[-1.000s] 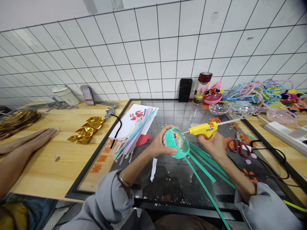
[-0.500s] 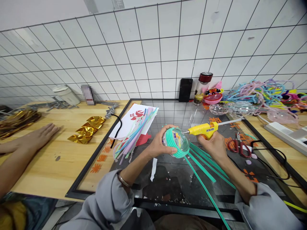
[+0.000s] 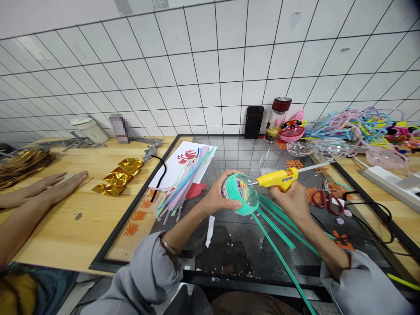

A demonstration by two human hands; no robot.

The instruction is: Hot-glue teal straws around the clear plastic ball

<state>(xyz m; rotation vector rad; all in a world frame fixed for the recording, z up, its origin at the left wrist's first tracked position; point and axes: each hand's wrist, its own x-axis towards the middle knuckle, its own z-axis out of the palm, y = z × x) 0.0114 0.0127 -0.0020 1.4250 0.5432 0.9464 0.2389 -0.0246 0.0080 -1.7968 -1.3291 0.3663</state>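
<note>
My left hand [image 3: 220, 195] is closed around a clear plastic ball [image 3: 251, 195], thumb in front and fingers behind. Rows of turquoise pipe cleaner [image 3: 234, 195] are wrapped about the ball's left part, and colourful bits show inside it. One long strand trails from the ball toward the front edge. In my right hand [image 3: 292, 199] is a yellow hot glue gun [image 3: 277, 178], its nozzle touching or very close to the ball's bare upper surface. A white glue stick [image 3: 315, 166] sticks out of its back. More turquoise pipe cleaners [image 3: 278, 232] lie under my right forearm.
Pastel pipe cleaners [image 3: 187, 183] rest on white paper [image 3: 173, 164] to the left. Red-handled scissors [image 3: 328, 202], black cables and a power strip [image 3: 393, 186] are at right. A phone [image 3: 253, 122] and bottle [image 3: 277, 120] stand by the wall. Another person's hands [image 3: 62, 188] lie near gold foil [image 3: 120, 177].
The glue gun has shifted slightly left, its nozzle farther over the ball. My left hand keeps its hold. The other person's hands have moved, and both now show on the table.
</note>
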